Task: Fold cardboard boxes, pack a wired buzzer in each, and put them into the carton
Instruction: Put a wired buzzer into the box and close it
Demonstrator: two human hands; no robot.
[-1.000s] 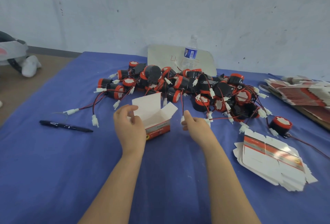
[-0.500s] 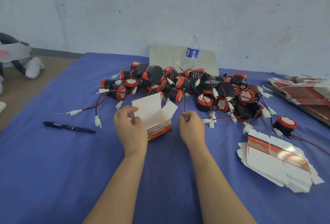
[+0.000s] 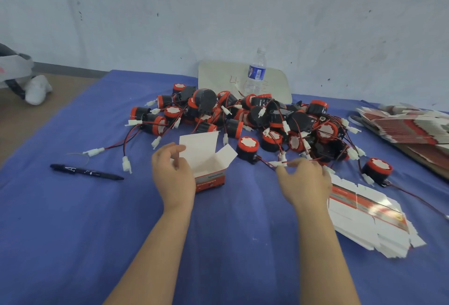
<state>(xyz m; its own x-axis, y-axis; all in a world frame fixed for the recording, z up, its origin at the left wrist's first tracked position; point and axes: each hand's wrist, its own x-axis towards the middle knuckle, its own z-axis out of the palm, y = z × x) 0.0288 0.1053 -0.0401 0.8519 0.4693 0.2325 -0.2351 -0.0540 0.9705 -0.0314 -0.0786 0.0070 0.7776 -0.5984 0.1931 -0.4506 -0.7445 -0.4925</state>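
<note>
On the blue tabletop [image 3: 73, 231] the left hand [image 3: 173, 175] grips the open box [image 3: 206, 156] by its left side, while the right hand [image 3: 303, 183], well right of the box, pinches the wire [image 3: 264, 161] of a buzzer [image 3: 246, 147] that stands between them, just beside the box.

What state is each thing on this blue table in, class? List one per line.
Folded box: upright, top flaps open, held by the left hand.
Right hand: fingers pinching the lead wire of one buzzer.
That buzzer: red face up, beside the box.
Buzzer heap: loose, wires tangled.
Flat boxes: unfolded, stacked.
Water bottle: upright, capped.
Pen: lying flat.
</note>
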